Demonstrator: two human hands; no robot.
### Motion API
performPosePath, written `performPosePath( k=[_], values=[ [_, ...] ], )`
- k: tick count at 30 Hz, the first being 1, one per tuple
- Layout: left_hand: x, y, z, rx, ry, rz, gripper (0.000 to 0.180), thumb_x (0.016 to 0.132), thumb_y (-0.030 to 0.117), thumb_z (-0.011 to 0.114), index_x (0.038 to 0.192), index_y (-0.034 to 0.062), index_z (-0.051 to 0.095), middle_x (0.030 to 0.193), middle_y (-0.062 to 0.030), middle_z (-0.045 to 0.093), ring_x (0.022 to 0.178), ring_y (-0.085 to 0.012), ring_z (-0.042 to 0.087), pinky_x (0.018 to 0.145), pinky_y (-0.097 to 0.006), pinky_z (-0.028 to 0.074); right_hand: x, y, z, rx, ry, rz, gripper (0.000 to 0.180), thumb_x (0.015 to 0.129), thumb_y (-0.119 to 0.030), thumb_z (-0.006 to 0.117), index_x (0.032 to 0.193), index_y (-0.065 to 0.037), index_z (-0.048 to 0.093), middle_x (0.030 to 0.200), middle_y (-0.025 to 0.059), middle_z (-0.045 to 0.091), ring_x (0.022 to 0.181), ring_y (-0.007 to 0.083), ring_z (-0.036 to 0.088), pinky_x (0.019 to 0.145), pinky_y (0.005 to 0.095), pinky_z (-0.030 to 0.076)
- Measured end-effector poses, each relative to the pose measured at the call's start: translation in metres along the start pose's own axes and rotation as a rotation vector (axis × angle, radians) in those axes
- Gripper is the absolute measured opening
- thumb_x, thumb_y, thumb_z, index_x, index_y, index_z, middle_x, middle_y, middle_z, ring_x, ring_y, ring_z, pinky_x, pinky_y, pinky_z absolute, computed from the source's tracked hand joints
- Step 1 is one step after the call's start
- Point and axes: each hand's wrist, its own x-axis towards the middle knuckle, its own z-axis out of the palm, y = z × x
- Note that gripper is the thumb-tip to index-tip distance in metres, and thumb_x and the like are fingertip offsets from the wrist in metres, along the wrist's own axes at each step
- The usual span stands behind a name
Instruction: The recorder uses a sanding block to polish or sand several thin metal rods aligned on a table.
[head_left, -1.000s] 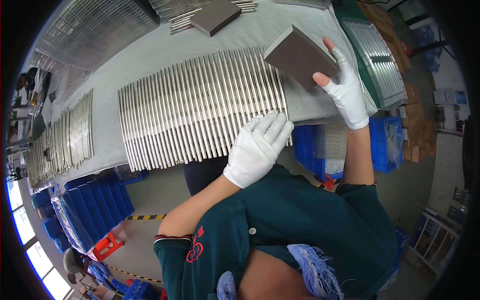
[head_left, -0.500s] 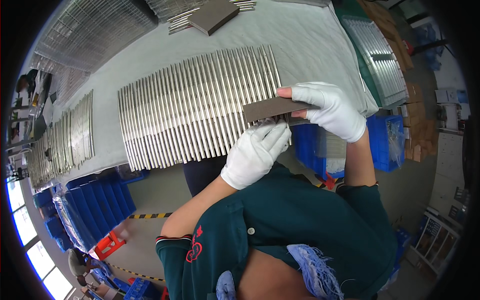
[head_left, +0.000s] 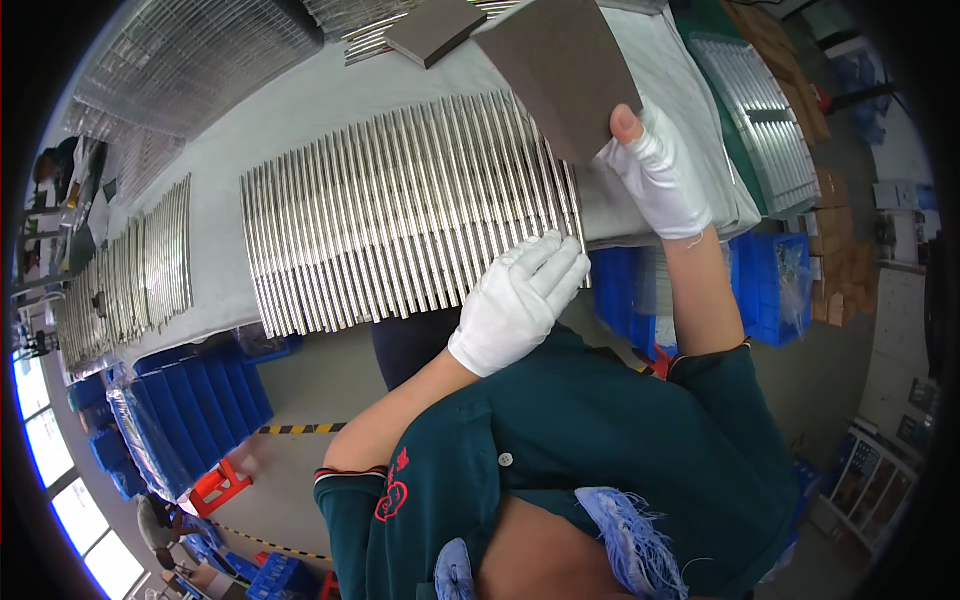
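A row of slim, shiny metal rods (head_left: 400,215) lies side by side on the cloth-covered table in front of me. My left hand (head_left: 520,300), in a white glove with covered fingertips, rests on the near ends of the rightmost rods, its fingers stretched out flat. My right hand (head_left: 660,180), gloved with a bare thumb tip, grips a flat grey-brown pad (head_left: 565,75) by its near corner. The pad is raised and tilted above the right end of the row, hiding the far ends of some rods. It resembles an abrasive pad.
A second grey-brown block (head_left: 435,32) lies on more rods at the far edge. Another rod bundle (head_left: 130,275) is at the left, with clear ribbed trays (head_left: 190,70) behind. A tray of rods (head_left: 755,120) stands right. Blue bins (head_left: 200,405) stand below the table.
My right hand has lifted the pad off the rods, up and away from me, turning its broad face into view. My left hand has stayed nearly in place, its fingers now flat on the rods.
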Motion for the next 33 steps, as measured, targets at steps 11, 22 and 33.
performPosePath(
  k=[11,22,33],
  values=[
    [-0.009,-0.008,-0.06,0.192,-0.022,-0.15,0.051,0.077,0.027,0.083,0.122,0.0088,0.066,0.127,-0.0085,0.065,0.123,-0.027,0.061,0.108,-0.048,0.044,0.026,0.056,-0.024,1.15,-0.152,0.679,0.062,0.099,-0.025,0.065,0.146,0.004,0.037,0.152,0.0332,0.031,0.142,0.0491,0.035,0.12,0.0584,0.032],
    [-0.063,-0.026,-0.08,0.299,-0.018,-0.431,0.045,0.09,0.022,0.075,0.131,0.0094,0.064,0.137,-0.0096,0.061,0.136,-0.0304,0.051,0.116,-0.05,0.036,0.005,0.028,-0.068,1.158,-0.049,0.657,0.078,0.098,-0.025,0.066,0.149,0.013,0.02,0.15,0.0326,0.032,0.142,0.0492,0.035,0.121,0.0561,0.031],
    [-0.059,-0.021,-0.079,0.322,0.0,-0.45,0.037,0.088,0.02,0.075,0.122,0.0056,0.069,0.129,-0.0125,0.065,0.129,-0.0343,0.056,0.113,-0.05,0.037,0.026,0.057,-0.018,1.181,-0.151,0.707,0.07,0.099,-0.026,0.064,0.149,0.008,0.029,0.148,0.0328,0.036,0.142,0.048,0.035,0.121,0.0563,0.032]
  ],
)
